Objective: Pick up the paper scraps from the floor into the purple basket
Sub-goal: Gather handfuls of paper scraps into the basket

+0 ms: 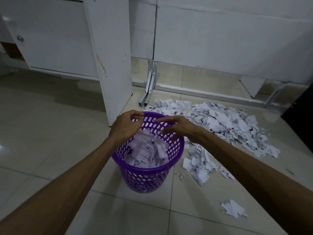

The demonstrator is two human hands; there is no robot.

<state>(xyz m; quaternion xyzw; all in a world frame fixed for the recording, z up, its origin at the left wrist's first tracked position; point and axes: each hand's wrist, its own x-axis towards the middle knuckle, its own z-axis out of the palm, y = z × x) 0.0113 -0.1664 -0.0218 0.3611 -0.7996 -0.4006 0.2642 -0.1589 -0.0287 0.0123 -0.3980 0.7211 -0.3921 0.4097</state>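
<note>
Head view. Both my hands are over the mouth of the purple basket (147, 168), which stands upright on the tiled floor (42, 133). My left hand (126, 127) is above the far-left part of the rim, fingers curled loosely downward; I see nothing held in it. My right hand (176, 128) is above the far-right part of the rim, fingers spread and fairly straight, holding nothing. Below them, blurred paper (149, 141) appears to be dropping into the basket, onto the scraps already inside (149, 156), which fill it to roughly half, as I judge.

Step in hand: release of 1 load into the basket.

Remaining: the main pile of scraps (220, 122) lies on the floor to the right of the basket and beyond it, trailing down just beside its right wall. 1 small clump (234, 209) sits well apart, toward the floor's near right.

Next move, as I judge: reach right to the pile with both hands, scoop from 2 sides, and carry the load back over the rim without shedding pieces.
</note>
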